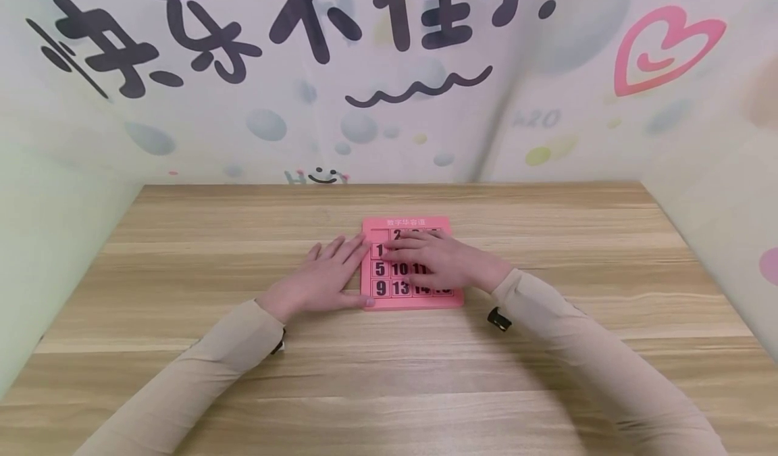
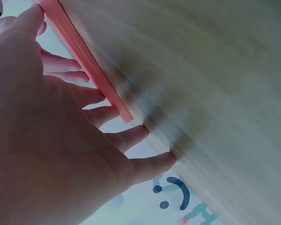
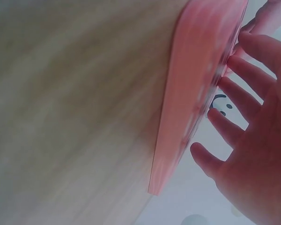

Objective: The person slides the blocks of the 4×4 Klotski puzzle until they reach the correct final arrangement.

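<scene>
A pink number sliding puzzle [image 1: 419, 302] lies flat on the wooden table, printed numbers facing up. Its grid has a gap at the top left corner, with the 1 tile [image 1: 379, 250] just below. My left hand [image 1: 321, 277] rests along the board's left side, fingers spread and fairly straight, thumb at the lower left corner. Over the tiles reaches my right hand [image 1: 446, 260], its fingers extended and the fingertips at the left columns; it covers several numbers on the right. In the right wrist view its fingers [image 3: 241, 98] are spread above the board's face.
The wooden table [image 1: 389, 382] spreads around the board on all sides. A white wall [image 1: 389, 138] with printed characters, bubbles and a pink heart [image 1: 665, 51] stands behind it. Both sleeves have a dark band end [image 1: 500, 319] near the wrist.
</scene>
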Demonstrator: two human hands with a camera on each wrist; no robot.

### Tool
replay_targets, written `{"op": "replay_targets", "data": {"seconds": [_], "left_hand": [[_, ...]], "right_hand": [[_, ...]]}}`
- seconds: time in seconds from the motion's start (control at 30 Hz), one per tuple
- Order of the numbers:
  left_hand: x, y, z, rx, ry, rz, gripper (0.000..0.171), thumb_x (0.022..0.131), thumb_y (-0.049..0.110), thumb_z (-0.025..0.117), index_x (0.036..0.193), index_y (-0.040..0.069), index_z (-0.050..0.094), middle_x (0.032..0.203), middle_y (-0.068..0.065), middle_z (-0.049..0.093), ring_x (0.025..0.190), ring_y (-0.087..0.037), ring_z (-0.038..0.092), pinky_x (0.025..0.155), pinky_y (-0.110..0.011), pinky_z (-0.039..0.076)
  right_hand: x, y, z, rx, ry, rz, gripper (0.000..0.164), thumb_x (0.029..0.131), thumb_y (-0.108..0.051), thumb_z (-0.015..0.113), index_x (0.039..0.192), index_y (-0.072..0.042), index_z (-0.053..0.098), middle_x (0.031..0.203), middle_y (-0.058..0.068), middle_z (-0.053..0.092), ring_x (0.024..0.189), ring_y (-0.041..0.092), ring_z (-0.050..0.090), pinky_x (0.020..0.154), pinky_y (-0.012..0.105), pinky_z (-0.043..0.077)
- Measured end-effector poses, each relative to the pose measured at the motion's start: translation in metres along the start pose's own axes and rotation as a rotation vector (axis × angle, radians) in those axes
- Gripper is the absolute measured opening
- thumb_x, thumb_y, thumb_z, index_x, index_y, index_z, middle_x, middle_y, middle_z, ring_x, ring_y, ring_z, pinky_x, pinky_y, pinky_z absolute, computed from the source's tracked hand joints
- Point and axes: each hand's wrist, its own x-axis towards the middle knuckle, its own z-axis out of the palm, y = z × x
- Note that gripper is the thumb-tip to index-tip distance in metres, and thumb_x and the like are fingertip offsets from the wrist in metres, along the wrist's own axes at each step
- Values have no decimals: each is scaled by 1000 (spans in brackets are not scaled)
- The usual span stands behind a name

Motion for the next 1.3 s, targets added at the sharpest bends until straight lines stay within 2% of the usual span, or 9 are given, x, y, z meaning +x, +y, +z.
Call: {"op": "replay_targets", "data": {"seconds": [0.4,0.67,0.87,1.3], "left_hand": [[-1,1,-1,-9,1,-7,95,89,65,50,156,9,11,161,-9,0,144,-40,5,111,-63,6],[-1,1,-1,5,4,-8,96,89,67,49,156,9,12,161,-9,1,144,-40,6,111,-63,6],[0,1,0,7,1,-11,96,89,67,49,156,8,12,161,-9,2,144,-40,6,111,-63,6],[0,2,-1,12,0,-11,96,89,67,48,155,8,12,161,-10,2,144,-40,6,111,-63,6]], "right_hand": [[3,1,-3,-35,-2,-4,50,99,-33,51,146,-17,46,152,4,38,142,29,26,113,56,20],[5,2,-7,-32,-17,41,52,99,-31,51,148,-17,42,153,4,35,143,29,23,114,56,16],[8,7,-6,-40,-12,44,53,99,-31,51,148,-16,41,153,5,35,143,30,23,114,56,14],[11,10,-7,-75,-17,78,51,102,-37,46,150,-22,38,154,4,32,143,29,21,114,55,15]]}}
